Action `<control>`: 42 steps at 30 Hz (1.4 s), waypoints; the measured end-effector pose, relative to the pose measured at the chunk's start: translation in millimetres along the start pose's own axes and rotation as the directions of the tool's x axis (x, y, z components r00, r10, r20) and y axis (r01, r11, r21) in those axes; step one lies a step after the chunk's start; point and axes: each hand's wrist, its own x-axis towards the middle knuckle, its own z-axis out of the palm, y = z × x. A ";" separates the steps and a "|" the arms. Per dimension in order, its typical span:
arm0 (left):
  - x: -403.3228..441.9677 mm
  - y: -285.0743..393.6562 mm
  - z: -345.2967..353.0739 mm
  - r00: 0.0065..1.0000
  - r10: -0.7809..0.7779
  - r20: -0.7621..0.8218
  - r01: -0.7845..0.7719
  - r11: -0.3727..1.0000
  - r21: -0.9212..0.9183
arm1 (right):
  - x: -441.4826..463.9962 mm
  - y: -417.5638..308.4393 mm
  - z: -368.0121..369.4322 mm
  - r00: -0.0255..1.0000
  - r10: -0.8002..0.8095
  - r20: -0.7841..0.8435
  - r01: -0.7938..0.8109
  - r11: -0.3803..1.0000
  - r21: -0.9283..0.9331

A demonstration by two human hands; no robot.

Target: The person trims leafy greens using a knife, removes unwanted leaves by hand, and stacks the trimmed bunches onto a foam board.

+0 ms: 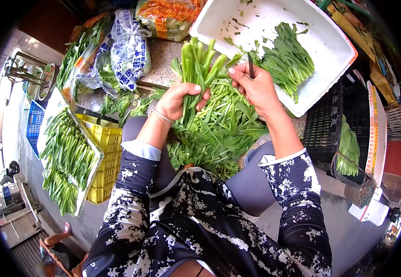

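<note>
My left hand is closed around a bunch of leafy greens, its thick pale-green stems pointing up. Pinched in my right hand, just to the right of the bunch, is a small dark knife with its narrow blade upright. A thin green leaf reaches from the bunch toward my right fingertips; whether they touch it I cannot tell. Below both hands, a loose heap of greens lies between my knees.
A white foam box with trimmed greens stands at the upper right. At the left, a foam tray of bundled greens rests by a yellow crate. Black crates stand right, bagged vegetables upper left. Another person is lower left.
</note>
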 end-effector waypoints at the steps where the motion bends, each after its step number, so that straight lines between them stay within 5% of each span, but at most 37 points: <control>1: 0.0 1.6 -1.7 1.000 0.013 -0.014 -0.013 1.000 0.012 | 0.0 -0.8 0.8 1.000 -0.002 0.002 0.002 1.000 -0.002; 5: -4.6 5.5 -2.7 1.000 0.019 -0.012 -0.018 0.997 0.074 | -10.3 -10.5 2.2 0.991 -0.137 -0.011 0.137 0.982 0.129; 11: -4.3 1.9 1.7 0.990 0.044 -0.134 -0.011 0.972 0.236 | -27.7 -18.2 9.5 0.903 -0.343 0.260 0.258 0.915 0.310; 20: 0.8 -6.4 6.6 0.974 0.135 -0.181 -0.047 0.906 0.421 | -16.1 0.1 11.8 0.982 -0.004 0.188 -0.065 0.931 0.358; 36: -7.2 -0.9 5.5 0.979 0.107 -0.174 -0.019 0.898 0.441 | -10.9 3.3 10.0 0.963 0.086 0.255 -0.157 0.950 0.270; 38: -7.9 0.8 3.4 0.977 0.114 -0.182 -0.015 0.881 0.473 | -10.3 2.8 8.2 0.935 0.044 0.351 -0.209 0.871 0.446; 42: -6.1 -1.2 -1.7 0.966 0.157 -0.207 -0.028 0.855 0.518 | -12.2 -0.8 9.1 0.934 0.084 0.347 -0.247 0.853 0.459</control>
